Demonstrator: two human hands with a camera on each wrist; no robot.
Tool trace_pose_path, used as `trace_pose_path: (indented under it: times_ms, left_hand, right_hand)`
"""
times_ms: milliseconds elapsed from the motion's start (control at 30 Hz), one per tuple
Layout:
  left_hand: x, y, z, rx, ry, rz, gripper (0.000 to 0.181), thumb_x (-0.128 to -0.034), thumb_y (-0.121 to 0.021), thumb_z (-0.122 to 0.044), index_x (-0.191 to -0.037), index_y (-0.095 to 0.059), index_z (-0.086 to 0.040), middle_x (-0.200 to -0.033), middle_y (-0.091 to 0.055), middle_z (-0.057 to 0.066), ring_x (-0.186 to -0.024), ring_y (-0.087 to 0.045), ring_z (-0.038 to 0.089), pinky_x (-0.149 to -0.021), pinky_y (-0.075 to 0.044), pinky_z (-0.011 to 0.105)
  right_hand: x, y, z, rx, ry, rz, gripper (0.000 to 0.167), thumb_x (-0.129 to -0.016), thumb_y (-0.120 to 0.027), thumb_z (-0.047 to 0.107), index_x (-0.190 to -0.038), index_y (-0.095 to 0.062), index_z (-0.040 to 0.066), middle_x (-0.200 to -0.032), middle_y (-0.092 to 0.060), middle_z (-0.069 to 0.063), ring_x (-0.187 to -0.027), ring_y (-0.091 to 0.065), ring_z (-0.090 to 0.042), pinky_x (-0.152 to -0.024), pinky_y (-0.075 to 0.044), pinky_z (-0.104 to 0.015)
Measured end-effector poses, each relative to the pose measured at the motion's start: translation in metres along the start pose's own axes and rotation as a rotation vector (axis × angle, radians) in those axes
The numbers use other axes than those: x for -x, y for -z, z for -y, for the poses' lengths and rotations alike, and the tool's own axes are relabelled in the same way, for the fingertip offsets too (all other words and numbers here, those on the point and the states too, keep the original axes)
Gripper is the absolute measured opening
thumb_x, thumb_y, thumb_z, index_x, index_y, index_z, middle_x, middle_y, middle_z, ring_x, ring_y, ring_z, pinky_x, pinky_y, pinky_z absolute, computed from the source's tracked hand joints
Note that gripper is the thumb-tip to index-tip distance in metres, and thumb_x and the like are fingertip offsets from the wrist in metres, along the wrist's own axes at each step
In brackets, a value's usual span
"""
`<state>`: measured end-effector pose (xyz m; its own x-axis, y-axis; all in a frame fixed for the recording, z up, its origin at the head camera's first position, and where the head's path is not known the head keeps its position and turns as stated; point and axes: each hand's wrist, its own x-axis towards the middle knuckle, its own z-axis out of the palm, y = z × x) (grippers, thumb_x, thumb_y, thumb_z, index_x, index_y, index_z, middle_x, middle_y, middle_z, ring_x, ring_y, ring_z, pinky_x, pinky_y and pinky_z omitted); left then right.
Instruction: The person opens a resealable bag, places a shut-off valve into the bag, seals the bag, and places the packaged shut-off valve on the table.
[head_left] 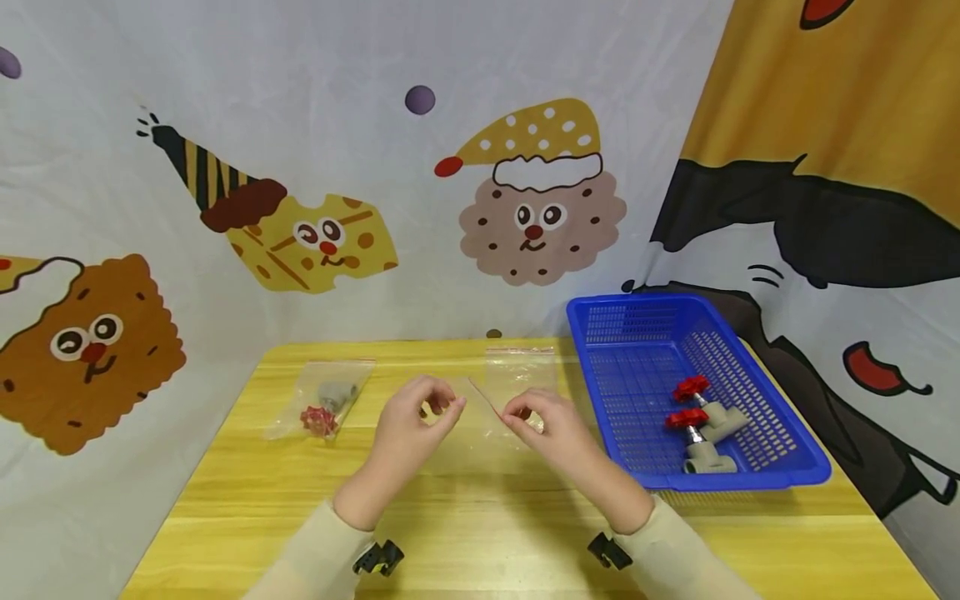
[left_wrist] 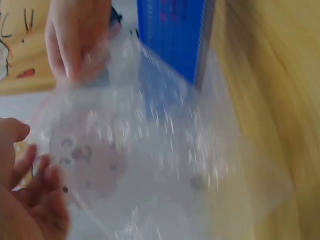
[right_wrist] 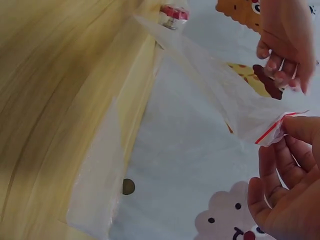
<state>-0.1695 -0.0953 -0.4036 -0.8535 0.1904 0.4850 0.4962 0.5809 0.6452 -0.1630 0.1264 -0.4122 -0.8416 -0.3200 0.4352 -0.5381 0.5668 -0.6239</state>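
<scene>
One clear bag (right_wrist: 248, 117) of three being pinched by right hand (head_left: 557, 427); left hand (head_left: 411, 422) being held relaxed.

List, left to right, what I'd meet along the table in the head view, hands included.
Clear plastic bag containing a red handwheel and grey fitting, bare left hand, bare right hand, blue perforated plastic basket.

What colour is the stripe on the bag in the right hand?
Red stripe; clearest in the right wrist view.
</scene>
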Motion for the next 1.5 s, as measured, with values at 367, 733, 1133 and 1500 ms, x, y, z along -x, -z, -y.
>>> trace_pose_path:
  times_ms: [367,733,1133,1500]
  left_hand:
    - [0.005,-0.011,-0.014,0.184,0.236,0.239,0.019,-0.0948,-0.058,-0.031,-0.091,-0.069,-0.017,-0.078,-0.065,-0.006,-0.066,-0.060,0.008,-0.060,-0.051,0.023]
    - [0.007,-0.014,-0.009,0.321,0.315,0.327,0.019,-0.0944,-0.060,-0.024,-0.093,-0.065,-0.006,-0.081,-0.065,0.006,-0.066,-0.061,0.015,-0.058,-0.052,0.028]
    - [0.009,-0.011,-0.012,0.193,0.333,0.384,0.019,-0.0914,-0.052,-0.015,-0.077,-0.063,-0.011,-0.063,-0.058,-0.003,-0.059,-0.055,0.012,-0.051,-0.047,0.025]
    - [0.007,-0.012,-0.022,0.205,0.352,0.335,0.018,-0.0866,-0.055,-0.010,-0.100,-0.044,-0.010,-0.077,-0.059,0.001,-0.062,-0.059,0.012,-0.050,-0.047,0.025]
  right_hand:
    - [0.003,-0.008,0.005,0.087,0.077,0.001,0.005,-0.084,-0.073,0.021,-0.082,-0.068,0.022,-0.078,-0.062,0.015,-0.076,-0.057,-0.009,-0.071,-0.048,-0.025]
    - [0.006,-0.010,0.004,-0.057,0.004,0.020,0.005,-0.088,-0.068,0.024,-0.086,-0.068,0.019,-0.080,-0.062,0.013,-0.077,-0.055,-0.004,-0.070,-0.049,-0.023]
    - [0.006,-0.007,-0.001,-0.071,-0.166,-0.085,0.007,-0.084,-0.069,0.008,-0.081,-0.066,0.012,-0.072,-0.060,0.009,-0.067,-0.052,-0.005,-0.061,-0.047,-0.021]
    - [0.009,-0.014,0.009,0.010,-0.146,-0.018,0.010,-0.084,-0.066,0.009,-0.087,-0.059,0.017,-0.069,-0.059,0.014,-0.063,-0.050,-0.001,-0.056,-0.044,-0.018]
